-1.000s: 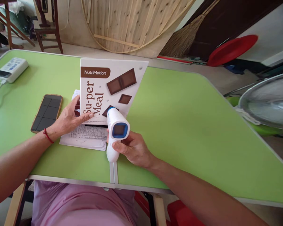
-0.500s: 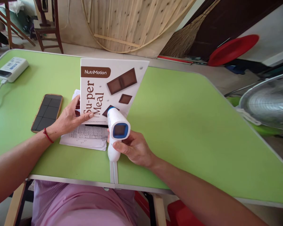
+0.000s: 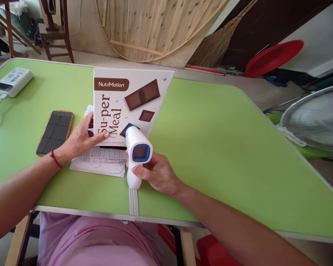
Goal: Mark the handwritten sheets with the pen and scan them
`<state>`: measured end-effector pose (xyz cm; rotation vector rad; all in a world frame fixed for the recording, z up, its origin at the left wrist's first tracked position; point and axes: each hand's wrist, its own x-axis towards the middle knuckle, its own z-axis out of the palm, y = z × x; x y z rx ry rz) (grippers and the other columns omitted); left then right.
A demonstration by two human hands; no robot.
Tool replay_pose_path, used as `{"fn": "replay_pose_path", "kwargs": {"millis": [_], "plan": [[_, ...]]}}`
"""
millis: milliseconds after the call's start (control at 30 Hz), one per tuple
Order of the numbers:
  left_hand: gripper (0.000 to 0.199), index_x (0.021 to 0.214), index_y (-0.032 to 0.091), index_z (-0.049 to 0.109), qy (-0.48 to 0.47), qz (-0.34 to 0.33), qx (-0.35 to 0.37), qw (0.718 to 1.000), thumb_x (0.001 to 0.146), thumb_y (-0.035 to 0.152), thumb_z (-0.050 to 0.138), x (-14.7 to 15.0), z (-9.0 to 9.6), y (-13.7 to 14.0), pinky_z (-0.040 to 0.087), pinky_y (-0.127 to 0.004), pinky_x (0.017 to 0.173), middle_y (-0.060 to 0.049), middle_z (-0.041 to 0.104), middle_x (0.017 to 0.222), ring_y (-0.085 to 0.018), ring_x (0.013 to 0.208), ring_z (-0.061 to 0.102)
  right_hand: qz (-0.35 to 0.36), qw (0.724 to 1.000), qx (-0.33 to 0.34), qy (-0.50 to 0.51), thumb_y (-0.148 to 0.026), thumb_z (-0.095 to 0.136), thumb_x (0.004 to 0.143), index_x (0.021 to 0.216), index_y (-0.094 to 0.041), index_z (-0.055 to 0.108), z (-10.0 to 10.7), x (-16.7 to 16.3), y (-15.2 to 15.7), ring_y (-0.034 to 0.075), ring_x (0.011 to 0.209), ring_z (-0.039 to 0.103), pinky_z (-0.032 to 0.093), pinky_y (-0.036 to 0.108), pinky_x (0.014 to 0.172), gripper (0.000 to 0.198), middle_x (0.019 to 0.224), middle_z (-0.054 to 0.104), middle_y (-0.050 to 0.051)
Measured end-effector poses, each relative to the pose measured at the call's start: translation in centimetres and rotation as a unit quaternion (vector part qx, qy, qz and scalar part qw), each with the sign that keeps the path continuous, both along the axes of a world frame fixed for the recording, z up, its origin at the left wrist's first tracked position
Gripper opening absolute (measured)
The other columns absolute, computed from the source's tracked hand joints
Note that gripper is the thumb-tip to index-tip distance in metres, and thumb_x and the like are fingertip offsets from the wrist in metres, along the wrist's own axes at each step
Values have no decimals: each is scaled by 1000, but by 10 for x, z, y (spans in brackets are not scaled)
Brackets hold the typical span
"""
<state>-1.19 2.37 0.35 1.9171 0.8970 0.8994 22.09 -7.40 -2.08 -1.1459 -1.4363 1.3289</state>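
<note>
My left hand (image 3: 84,135) grips the lower left edge of a white box (image 3: 152,96) printed "NutriMotion Su-per Meal" with chocolate pieces. Its thumb lies on the front, while the other fingers are partly hidden behind. A white infrared thermometer (image 3: 134,177) with a blue-framed dark screen is in my right hand (image 3: 157,173), fingers wrapped round its handle. The thermometer's nose points away from me and overlaps the lower part of the box; whether they touch I cannot tell. Beneath the box lie sheets of handwritten paper (image 3: 100,164).
On the green table (image 3: 224,155), a smartphone (image 3: 55,131) in an orange-brown case lies left of my left hand. Farther left is a white power bank (image 3: 13,82) with a cable. Past the right edge stands a large metal pan (image 3: 319,118). A wooden chair (image 3: 57,35) is behind.
</note>
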Motion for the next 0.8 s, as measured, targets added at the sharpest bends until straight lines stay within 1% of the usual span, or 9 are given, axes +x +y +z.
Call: {"fn": "replay_pose_path", "kwargs": {"millis": [200,333,400,600,733,800], "plan": [[48,112,20,56,-8,0,-19,1000,84,55,72,0,0,0,64,-33,72,-11,69,118,-26,99,70,7,999,-14,35,-63,78,70,83,-20,65,-1,-1,1,16,69,59,54,31,62,47,76,65,3],[47,109,20,57,17,15,22,1000,85,58,71,0,1,1,62,-34,77,-10,69,115,-26,99,69,23,998,-9,50,-60,77,75,80,-20,62,-2,-1,0,15,67,58,53,30,60,42,73,61,2],[48,110,19,58,24,18,28,999,85,58,70,-1,1,1,62,-35,78,-11,69,115,-26,99,69,30,998,-4,49,-59,75,77,79,-20,62,-2,-1,0,16,68,58,54,30,61,41,72,61,2],[57,120,18,55,-9,-5,-37,999,82,54,75,-1,1,3,62,-33,76,-11,70,116,-26,98,71,30,999,5,27,-63,74,76,81,-20,64,-3,1,1,17,69,60,54,32,62,44,74,64,3],[58,118,17,59,-25,18,-61,998,78,53,80,-1,0,3,62,-32,70,-11,72,112,-26,94,72,19,999,6,25,-64,76,73,81,-21,66,-4,1,1,18,68,60,54,32,61,45,73,65,3],[54,115,16,60,-44,25,-67,996,78,52,80,-1,-1,1,62,-34,72,-11,72,113,-26,95,72,8,1000,15,19,-63,77,73,81,-21,68,-3,1,0,18,66,60,52,32,59,44,73,65,3]]}}
